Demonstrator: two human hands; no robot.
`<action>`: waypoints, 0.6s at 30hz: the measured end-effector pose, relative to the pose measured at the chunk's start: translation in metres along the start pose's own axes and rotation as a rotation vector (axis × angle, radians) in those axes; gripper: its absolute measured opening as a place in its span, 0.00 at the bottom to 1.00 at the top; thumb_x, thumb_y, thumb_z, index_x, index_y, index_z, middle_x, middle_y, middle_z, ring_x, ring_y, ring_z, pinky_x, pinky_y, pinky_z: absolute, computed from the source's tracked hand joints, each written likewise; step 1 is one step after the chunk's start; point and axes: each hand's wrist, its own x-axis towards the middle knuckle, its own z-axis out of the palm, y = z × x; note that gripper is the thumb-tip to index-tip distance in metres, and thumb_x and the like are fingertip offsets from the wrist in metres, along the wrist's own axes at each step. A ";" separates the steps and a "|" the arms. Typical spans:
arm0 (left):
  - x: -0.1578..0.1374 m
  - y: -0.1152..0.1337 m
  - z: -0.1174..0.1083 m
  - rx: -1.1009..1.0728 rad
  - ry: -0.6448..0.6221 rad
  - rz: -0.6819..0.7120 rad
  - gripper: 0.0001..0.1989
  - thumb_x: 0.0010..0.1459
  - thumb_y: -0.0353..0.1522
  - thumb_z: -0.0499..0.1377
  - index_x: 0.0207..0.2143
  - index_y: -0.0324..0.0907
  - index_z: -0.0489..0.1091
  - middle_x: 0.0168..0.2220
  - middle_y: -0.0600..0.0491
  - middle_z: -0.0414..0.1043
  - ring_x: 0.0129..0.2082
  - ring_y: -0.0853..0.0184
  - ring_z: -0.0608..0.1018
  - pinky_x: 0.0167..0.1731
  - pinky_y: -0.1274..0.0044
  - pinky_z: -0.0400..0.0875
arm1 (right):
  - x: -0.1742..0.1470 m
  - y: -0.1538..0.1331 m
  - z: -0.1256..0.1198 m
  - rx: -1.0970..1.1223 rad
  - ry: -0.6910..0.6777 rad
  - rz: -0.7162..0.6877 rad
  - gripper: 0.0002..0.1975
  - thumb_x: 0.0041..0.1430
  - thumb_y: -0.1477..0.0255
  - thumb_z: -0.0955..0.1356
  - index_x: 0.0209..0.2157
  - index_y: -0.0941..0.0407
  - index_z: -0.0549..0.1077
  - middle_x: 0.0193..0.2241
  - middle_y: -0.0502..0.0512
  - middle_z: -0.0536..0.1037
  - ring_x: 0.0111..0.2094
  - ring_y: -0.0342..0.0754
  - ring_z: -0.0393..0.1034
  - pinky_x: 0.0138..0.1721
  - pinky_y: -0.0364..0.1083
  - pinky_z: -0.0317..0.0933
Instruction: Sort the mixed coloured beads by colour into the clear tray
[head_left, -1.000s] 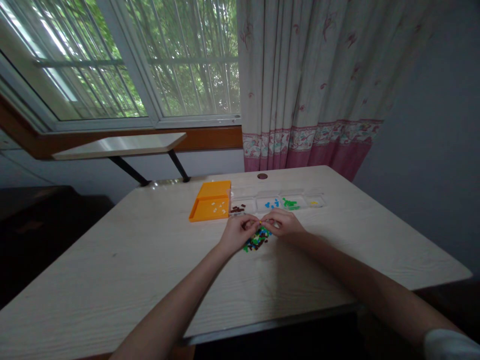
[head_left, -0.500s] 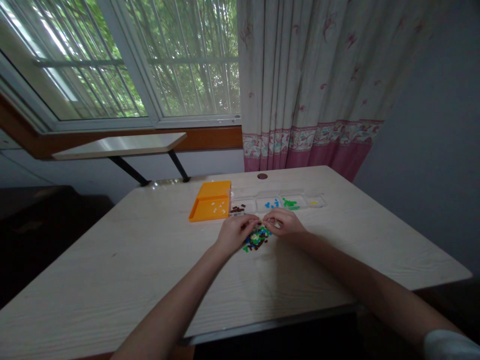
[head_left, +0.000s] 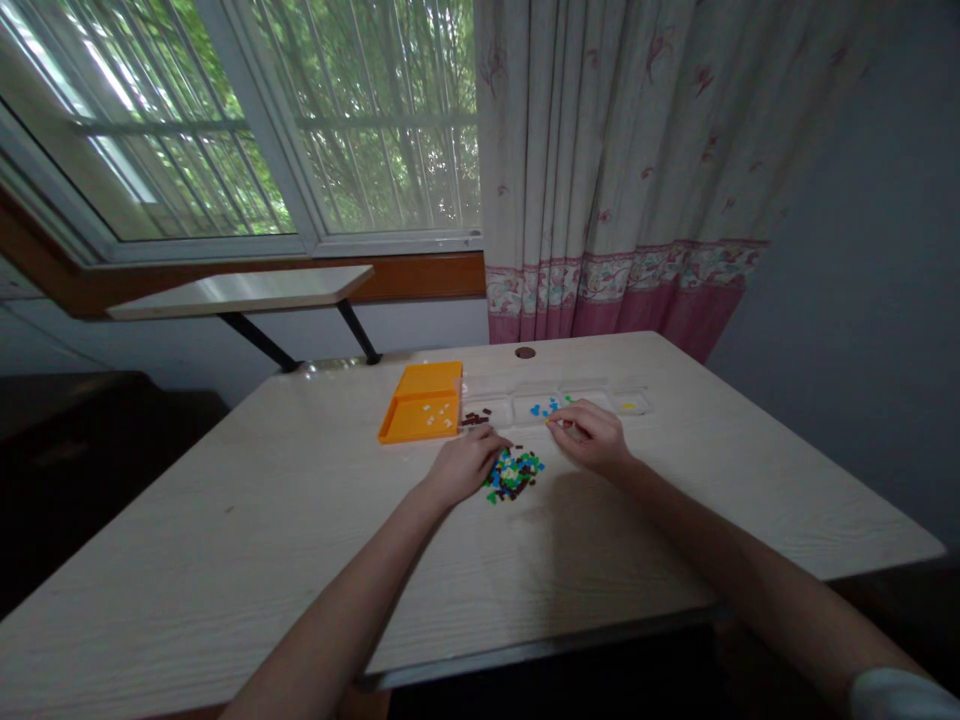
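A loose pile of small toy bricks [head_left: 516,474] in green, blue, brown and white lies on the table in front of me. My left hand [head_left: 466,464] rests at the pile's left edge, its fingers curled together; whatever may be between them is hidden. To the right of the pile and above the table, my right hand [head_left: 591,436] pinches a small yellow brick [head_left: 550,421] between thumb and fingertips. It is near the clear tray section with blue bricks [head_left: 544,408] and covers most of the section with green bricks [head_left: 568,399].
Behind the pile stands an open orange case [head_left: 420,402] with white pieces in it. Beside it, clear compartments hold brown bricks [head_left: 476,416] and, at the far right, yellow bricks [head_left: 628,406]. A raised shelf [head_left: 247,288] stands at the table's back left.
My right hand has moved right, away from my left hand and the pile, with the yellow brick. My left hand has shifted slightly left and down, uncovering more of the pile.
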 end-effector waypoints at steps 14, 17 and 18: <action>0.001 -0.008 0.002 0.095 0.010 -0.061 0.11 0.58 0.33 0.47 0.39 0.44 0.66 0.40 0.52 0.65 0.39 0.66 0.70 0.34 0.78 0.65 | 0.001 -0.002 -0.002 -0.028 0.004 -0.018 0.03 0.50 0.76 0.66 0.29 0.56 0.71 0.23 0.51 0.75 0.23 0.40 0.66 0.27 0.40 0.62; 0.001 -0.009 0.002 0.108 0.018 -0.075 0.10 0.58 0.33 0.47 0.38 0.44 0.66 0.40 0.52 0.65 0.39 0.67 0.70 0.34 0.78 0.65 | 0.001 -0.001 -0.003 -0.048 -0.013 -0.025 0.03 0.51 0.75 0.66 0.29 0.56 0.71 0.23 0.51 0.75 0.23 0.40 0.66 0.27 0.40 0.62; 0.001 -0.009 0.003 0.118 0.019 -0.082 0.10 0.58 0.33 0.47 0.38 0.44 0.66 0.39 0.52 0.65 0.39 0.67 0.70 0.34 0.78 0.65 | 0.001 -0.001 -0.004 -0.056 -0.018 -0.034 0.03 0.51 0.75 0.66 0.29 0.56 0.71 0.23 0.51 0.75 0.23 0.40 0.67 0.27 0.40 0.62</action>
